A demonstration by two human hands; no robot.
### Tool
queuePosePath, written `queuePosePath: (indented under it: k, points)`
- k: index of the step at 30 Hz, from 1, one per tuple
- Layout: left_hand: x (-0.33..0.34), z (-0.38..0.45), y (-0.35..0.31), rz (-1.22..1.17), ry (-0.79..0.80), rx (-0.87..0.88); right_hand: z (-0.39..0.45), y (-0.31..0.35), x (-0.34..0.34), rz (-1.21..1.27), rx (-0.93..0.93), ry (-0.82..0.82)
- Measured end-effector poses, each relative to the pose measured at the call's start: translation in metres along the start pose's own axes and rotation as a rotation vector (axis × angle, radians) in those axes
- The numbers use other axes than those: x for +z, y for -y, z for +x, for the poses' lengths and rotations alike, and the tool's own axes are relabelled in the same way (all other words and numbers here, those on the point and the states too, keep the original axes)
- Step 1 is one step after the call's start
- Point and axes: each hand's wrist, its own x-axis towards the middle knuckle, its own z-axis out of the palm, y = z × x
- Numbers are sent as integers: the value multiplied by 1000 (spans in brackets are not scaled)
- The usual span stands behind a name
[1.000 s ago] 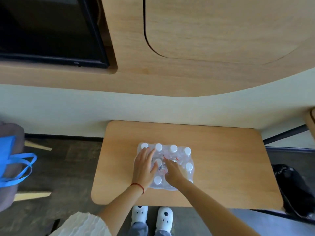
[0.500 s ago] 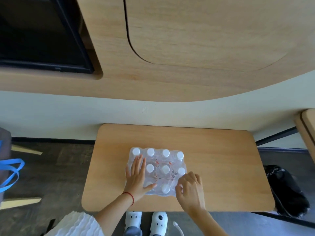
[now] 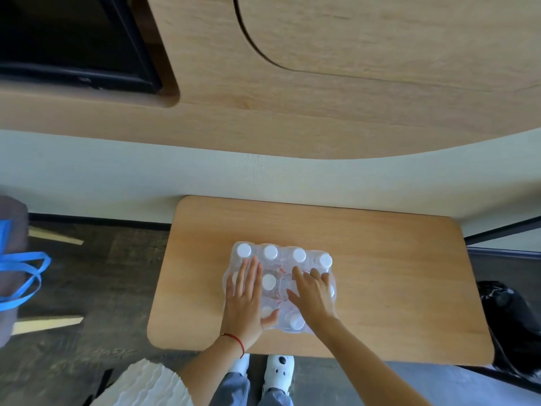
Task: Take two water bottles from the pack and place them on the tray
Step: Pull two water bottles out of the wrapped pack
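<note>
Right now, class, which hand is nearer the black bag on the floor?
The right hand. It lies on the right half of the pack, the side toward the black bag. The left hand lies flat on the left half, farther from it.

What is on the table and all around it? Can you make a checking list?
Surface: wooden table, bare apart from the pack.
Job's things: plastic-wrapped pack of water bottles with white caps, standing near the table's front edge; no tray seen.
Clutter: nothing seen on the table.
Hands: left hand flat on the pack's left side; right hand on its right side, fingers curled into the wrap.
Cables: nothing seen.
Surroundings: wood wall panel, dark screen, blue bag on the left, black bag on the floor.
</note>
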Motion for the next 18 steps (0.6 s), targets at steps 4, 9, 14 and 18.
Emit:
queuePosePath:
  k: [4, 9, 14, 18]
  points:
    - [-1, 0, 2, 47, 6, 1, -8, -4, -11, 48, -57, -50]
    - [3, 1, 1, 77, -5, -9, -25, -5, -49, 157, -168, -270]
    - [-20, 0, -7, 20, 145, -44, -44, -3, -86, 229, -95, -368]
    - [-42, 2, -4, -341, 228, 7, -65, -1, -127, 515, -111, -356]
